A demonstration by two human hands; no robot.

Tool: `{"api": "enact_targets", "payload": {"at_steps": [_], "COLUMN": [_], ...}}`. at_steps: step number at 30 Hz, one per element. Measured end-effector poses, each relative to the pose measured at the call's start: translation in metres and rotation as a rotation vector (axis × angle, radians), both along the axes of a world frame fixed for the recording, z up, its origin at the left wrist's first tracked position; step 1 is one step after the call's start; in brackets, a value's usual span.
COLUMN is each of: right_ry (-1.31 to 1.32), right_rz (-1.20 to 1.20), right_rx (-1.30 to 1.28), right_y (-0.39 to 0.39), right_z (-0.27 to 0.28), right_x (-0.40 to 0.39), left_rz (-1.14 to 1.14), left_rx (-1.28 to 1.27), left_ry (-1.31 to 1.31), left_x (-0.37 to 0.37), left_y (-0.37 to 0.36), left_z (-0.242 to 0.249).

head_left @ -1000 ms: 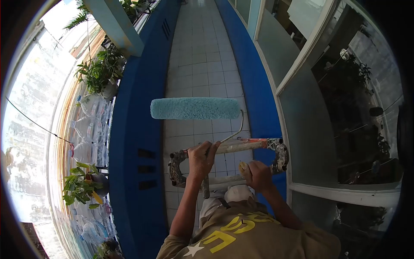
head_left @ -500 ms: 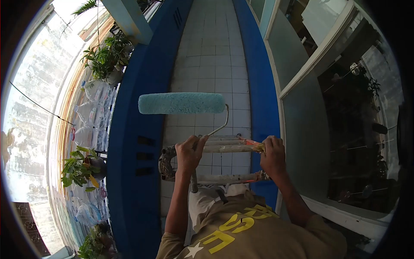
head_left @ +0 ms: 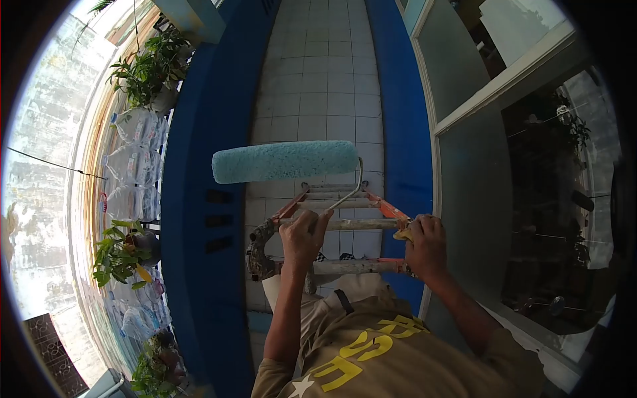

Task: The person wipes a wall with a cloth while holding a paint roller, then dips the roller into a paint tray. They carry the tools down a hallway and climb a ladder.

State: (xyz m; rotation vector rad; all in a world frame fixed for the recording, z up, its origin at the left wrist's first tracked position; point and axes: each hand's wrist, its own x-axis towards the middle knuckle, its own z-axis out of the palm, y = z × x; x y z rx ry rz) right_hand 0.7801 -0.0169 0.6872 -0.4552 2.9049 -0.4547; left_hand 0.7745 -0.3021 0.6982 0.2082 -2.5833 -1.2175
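Observation:
A fluffy light-blue paint roller [head_left: 285, 161] extends level above the tiled floor, its bent wire frame running down to my left hand [head_left: 304, 237]. The fingers of that hand are wrapped round the roller's handle, whose lower end shows below, near the ladder. My right hand [head_left: 426, 247] is closed on the right side of a paint-spattered ladder [head_left: 363, 225] with orange rails. Something small and yellowish shows beside its fingertips. The ladder stands upright in front of my body, with several rungs visible below.
A low blue wall [head_left: 192, 199] with slots runs along the left, with potted plants [head_left: 126, 255] and plastic bottles [head_left: 136, 166] beyond it. White floor tiles [head_left: 312, 86] stretch ahead. Framed glass windows [head_left: 471, 199] line the right side.
The view has shifted, and more of the ladder's lower rungs and orange rails now shows. The roller appears slightly larger and tilted. Both hands keep their grips.

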Motion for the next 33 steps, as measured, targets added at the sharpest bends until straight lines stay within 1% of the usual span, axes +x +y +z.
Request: {"api": "enact_targets", "payload": {"at_steps": [3,6,8,9,11,12,16,17,18,20,21,23,26,29,33], "right_ry": [0.003,-0.018,-0.028,-0.019,-0.003,-0.041,-0.069,-0.005,0.006,-0.071,-0.001,-0.029,-0.044,-0.053,-0.005], "right_rz": [-0.041,-0.064,-0.092,-0.103,-0.132,-0.156,-0.227,-0.23,-0.25,-0.306,-0.328,-0.361,-0.359,-0.368,-0.366], "right_rx": [0.027,0.035,0.024,0.027,0.036,0.043,0.045,0.08,0.08,0.043,0.01,0.004,0.032,0.04,0.035], "right_y": [-0.004,-0.004,-0.009,-0.011,-0.014,-0.015,-0.019,-0.019,-0.02,-0.024,-0.026,-0.032,-0.034,-0.033,-0.033], "right_z": [0.001,0.004,0.005,0.006,0.009,0.011,0.001,-0.004,-0.002,0.0,0.001,0.005,0.0,0.006,0.0], "right_x": [0.002,0.003,0.004,0.004,0.002,0.004,0.006,0.007,0.006,0.007,0.006,0.007,0.004,0.008,0.005], "left_rz": [-0.061,-0.112,-0.15,-0.157,-0.181,-0.183,-0.196,-0.194,-0.192,-0.219,-0.224,-0.241,-0.258,-0.268,-0.261], "left_rx": [0.026,0.026,0.088,0.098,0.094,0.094,0.082,0.065,0.048,0.05,0.052,0.063,0.036,0.033,0.072], "left_ry": [-0.022,-0.001,-0.132,-0.144,-0.145,-0.15,-0.128,-0.132,-0.138,-0.116,-0.102,-0.105,-0.099,-0.052,-0.055], "left_x": [-0.013,-0.022,-0.019,-0.019,-0.023,-0.022,-0.025,-0.026,-0.027,-0.031,-0.034,-0.039,-0.048,-0.049,-0.059], "left_y": [-0.002,-0.003,-0.004,-0.003,-0.002,0.0,0.01,0.013,0.017,0.023,0.027,0.033,0.043,0.058,0.071], "left_z": [0.008,0.034,0.049,0.058,0.077,0.086,0.109,0.11,0.113,0.116,0.118,0.122,0.125,0.123,0.125]}}
